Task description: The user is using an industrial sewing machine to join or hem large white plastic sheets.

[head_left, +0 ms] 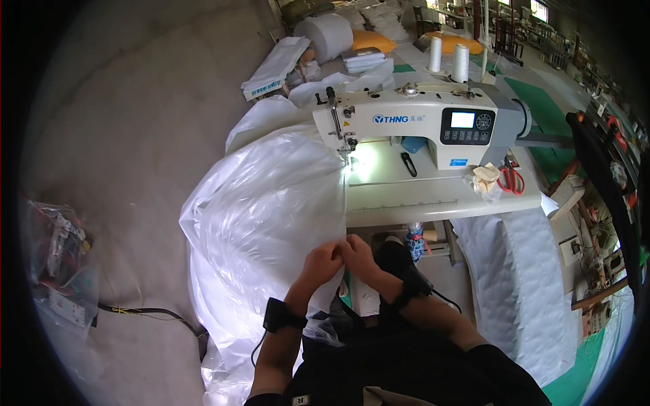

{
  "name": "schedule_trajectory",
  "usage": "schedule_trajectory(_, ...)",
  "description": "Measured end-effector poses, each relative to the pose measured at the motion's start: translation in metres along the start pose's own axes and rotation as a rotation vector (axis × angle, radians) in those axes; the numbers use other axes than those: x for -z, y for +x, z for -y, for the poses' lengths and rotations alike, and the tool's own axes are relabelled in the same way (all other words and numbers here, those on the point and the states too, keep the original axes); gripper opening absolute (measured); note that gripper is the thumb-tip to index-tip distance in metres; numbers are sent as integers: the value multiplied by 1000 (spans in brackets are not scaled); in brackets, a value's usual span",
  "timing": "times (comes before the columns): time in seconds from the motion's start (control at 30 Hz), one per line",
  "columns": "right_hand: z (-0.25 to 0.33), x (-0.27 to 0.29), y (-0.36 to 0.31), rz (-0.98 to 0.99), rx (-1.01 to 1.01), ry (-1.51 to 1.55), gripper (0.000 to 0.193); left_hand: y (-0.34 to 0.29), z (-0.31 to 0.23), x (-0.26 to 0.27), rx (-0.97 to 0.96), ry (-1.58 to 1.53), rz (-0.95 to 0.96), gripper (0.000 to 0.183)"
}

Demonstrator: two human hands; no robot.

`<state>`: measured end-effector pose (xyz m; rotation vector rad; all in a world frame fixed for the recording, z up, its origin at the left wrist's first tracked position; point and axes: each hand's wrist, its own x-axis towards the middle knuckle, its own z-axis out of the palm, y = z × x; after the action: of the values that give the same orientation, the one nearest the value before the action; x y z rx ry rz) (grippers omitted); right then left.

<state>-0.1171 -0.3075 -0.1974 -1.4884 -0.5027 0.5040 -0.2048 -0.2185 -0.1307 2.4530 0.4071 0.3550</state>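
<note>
A large sheet of white translucent plastic drapes over the left side of the sewing table and down toward the floor. Its right edge runs up to the needle area of a white sewing machine, where a lamp glows. In front of the table, my left hand is closed on that edge, fingers pinched. Right beside it, my right hand is closed on the same edge, the two hands touching. The fingertips are partly hidden. Both wrists wear black bands.
On the tabletop lie black thread snips and red-handled scissors. Two white thread cones stand behind the machine. White quilted material hangs at the right. A black cable crosses the floor at left.
</note>
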Motion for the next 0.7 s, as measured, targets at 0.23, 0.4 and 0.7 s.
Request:
schedule_trajectory(0.23, 17, -6, 26, -132, 91, -182, 32, -3, -5, 6, 34, -64, 99, 24)
schedule_trajectory(0.4, 49, 15, 17, -156, 152, -506, 40, -11, -39, 55, -56, -159, 142, 15)
schedule_trajectory(0.7, 74, 17, 52, 80, 224, -1169, 49, 17, 94, 80, -47, 424, -525, 31)
